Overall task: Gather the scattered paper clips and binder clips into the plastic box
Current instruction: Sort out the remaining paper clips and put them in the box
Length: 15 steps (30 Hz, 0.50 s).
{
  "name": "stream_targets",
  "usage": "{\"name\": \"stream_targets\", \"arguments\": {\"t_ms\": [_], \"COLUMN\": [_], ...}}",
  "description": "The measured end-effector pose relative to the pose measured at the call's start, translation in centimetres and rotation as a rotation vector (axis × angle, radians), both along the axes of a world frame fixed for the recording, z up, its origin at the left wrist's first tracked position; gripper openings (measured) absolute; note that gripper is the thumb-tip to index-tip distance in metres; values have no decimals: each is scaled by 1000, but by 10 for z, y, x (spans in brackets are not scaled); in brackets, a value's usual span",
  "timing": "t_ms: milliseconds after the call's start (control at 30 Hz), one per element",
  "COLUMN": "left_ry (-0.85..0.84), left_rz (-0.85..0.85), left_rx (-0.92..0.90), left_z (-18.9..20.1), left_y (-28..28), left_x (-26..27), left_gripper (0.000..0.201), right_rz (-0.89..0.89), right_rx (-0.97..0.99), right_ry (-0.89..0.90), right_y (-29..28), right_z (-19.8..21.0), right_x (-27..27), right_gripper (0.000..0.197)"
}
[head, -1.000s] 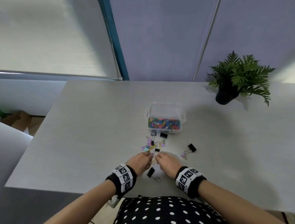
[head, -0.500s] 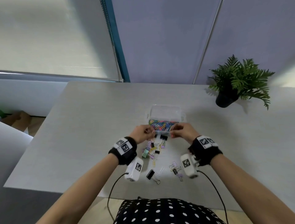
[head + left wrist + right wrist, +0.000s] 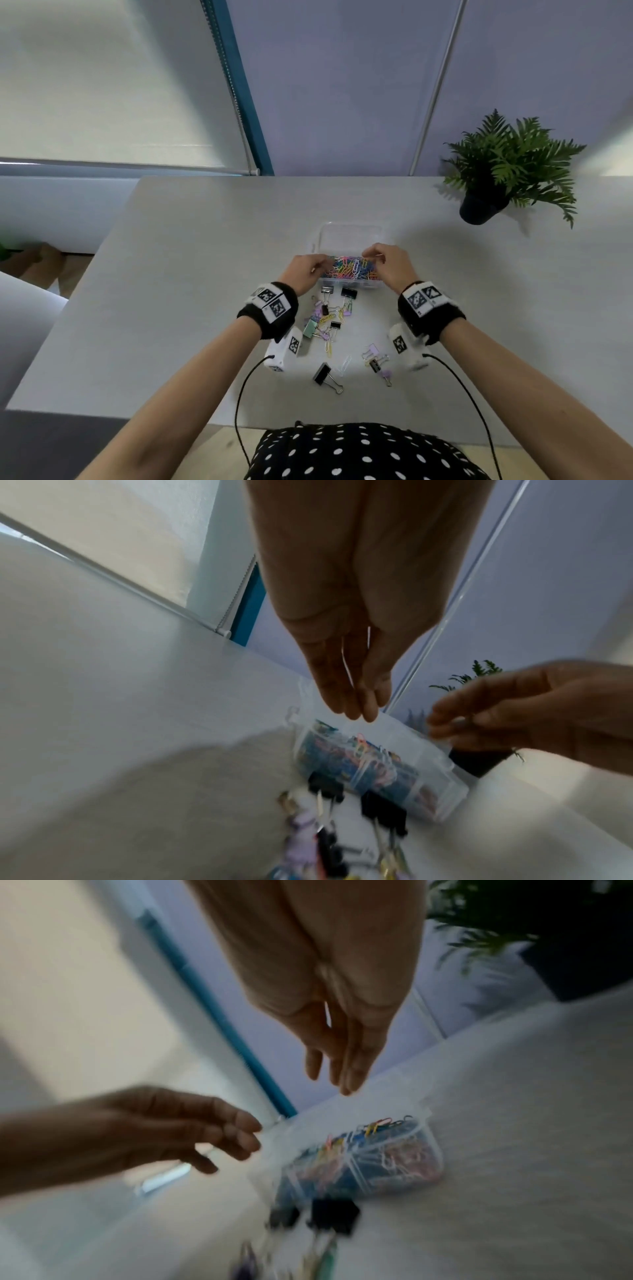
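Observation:
The clear plastic box (image 3: 352, 228) stands mid-table, its near half full of coloured paper clips (image 3: 349, 269). Both hands hover over it. My left hand (image 3: 317, 265) is above the left end; the right wrist view shows its thumb and fingers (image 3: 240, 1137) apart with nothing between them. My right hand (image 3: 371, 255) hangs over the right end, and its fingertips (image 3: 441, 716) seem to pinch a small clip, though blurred. Loose clips lie in front of the box: two black binder clips (image 3: 348, 292), a green one (image 3: 310, 328) and another black one (image 3: 323, 373).
A potted fern (image 3: 510, 171) stands at the table's back right. Lilac and black clips (image 3: 375, 359) and a white paper clip (image 3: 344, 365) lie near the front edge, between my forearms. Wrist-camera cables hang off that edge.
Both hands left the clip pile near the front edge and moved forward to the box; they now sit over its open top. Some clips shifted on the table.

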<state>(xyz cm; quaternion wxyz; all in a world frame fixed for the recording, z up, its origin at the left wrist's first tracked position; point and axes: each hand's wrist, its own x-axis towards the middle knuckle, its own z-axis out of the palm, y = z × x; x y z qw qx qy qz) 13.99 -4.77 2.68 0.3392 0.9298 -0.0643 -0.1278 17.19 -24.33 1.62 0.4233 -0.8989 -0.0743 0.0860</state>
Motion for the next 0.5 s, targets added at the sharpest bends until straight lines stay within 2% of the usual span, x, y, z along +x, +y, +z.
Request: {"name": "stream_targets", "arguments": {"t_ms": [67,100,167,233,333,500], "left_ry": [-23,-11,45,60,39,69], "left_rz": [-36,-77,-181,-254,-234,-209], "left_rx": [15,53,180,319,407,436], "left_z": [-6,-12,-24,-36,-44,-51], "left_y": [6,8,8,7,13,25], "left_x": [-17,-25,-41,-56,-72,-83], "left_gripper": [24,22,18,20,26,33], "right_rz": [173,310,562,672,628,527], "right_rx": [-12,-61,-244,-404,-474,-390], "right_ry": [-145,-154,-120,-151,-194,-101], "right_y": [6,10,17,18,10,-14], "right_z": [-1,-6,-25,-44,-60,-63], "right_x": [-22,-33,-52,-65,-77,-76], "right_gripper": [22,21,21,26,26,11]}}
